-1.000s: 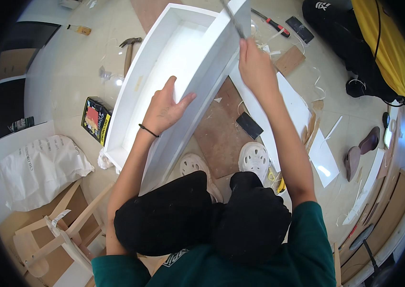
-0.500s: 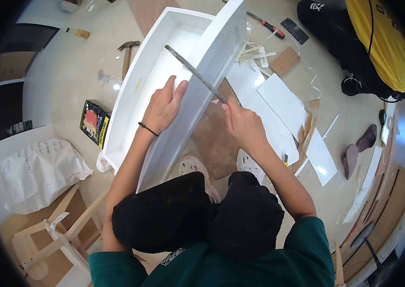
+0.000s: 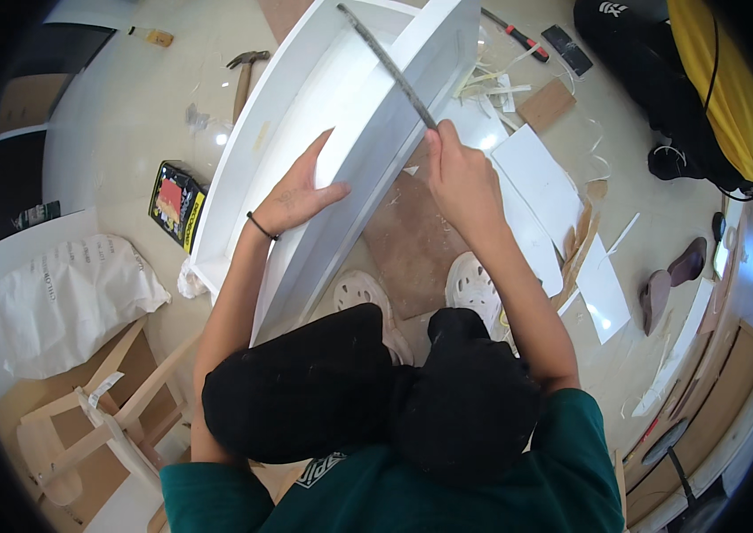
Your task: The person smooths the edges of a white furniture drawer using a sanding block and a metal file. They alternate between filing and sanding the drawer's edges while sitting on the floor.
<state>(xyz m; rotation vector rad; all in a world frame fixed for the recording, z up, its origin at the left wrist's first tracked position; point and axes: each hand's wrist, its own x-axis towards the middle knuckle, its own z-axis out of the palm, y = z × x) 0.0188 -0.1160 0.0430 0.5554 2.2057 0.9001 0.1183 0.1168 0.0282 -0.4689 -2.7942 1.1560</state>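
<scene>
A long white open box (image 3: 256, 151) with a raised dividing panel slants across the floor in front of my knees. My left hand (image 3: 301, 191) straddles the top edge of that panel, thumb on the near side and fingers over the far side, partly hidden. In my right hand (image 3: 461, 178) is a long grey metal file (image 3: 391, 71), gripped at its near end. The file lies across the panel's top edge, its far end reaching over the inside of the box.
A hammer (image 3: 246, 84) and a black-and-yellow box (image 3: 178, 204) lie left. To the right are white sheets (image 3: 532, 173), a screwdriver (image 3: 527, 43), slippers (image 3: 671, 280) and a kneeling person in yellow (image 3: 732, 98). A wooden stool frame (image 3: 114, 417) lies lower left.
The file and my right hand have moved farther forward and slightly right along the panel. My left hand has shifted slightly nearer, its thumb spread more to the right.
</scene>
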